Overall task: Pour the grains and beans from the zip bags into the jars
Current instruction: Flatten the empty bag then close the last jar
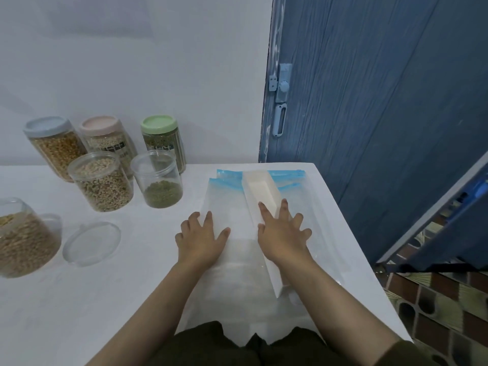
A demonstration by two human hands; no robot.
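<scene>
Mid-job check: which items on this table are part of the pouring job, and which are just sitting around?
Job items:
- zip bags, empty, flat under both hands
- left hand
- right hand
- open green-bean jar
- open mixed-bean jar
- open jar at left edge
- three lidded jars

Lying about:
- white scoop-like tray
- loose clear lid
- blue door

A white surface point(137, 286) carries six jars: three lidded ones point(108, 138) at the back, three open ones point(101, 180) nearer, a loose clear lid point(92, 243), and flat zip bags point(237, 233) at its right
</scene>
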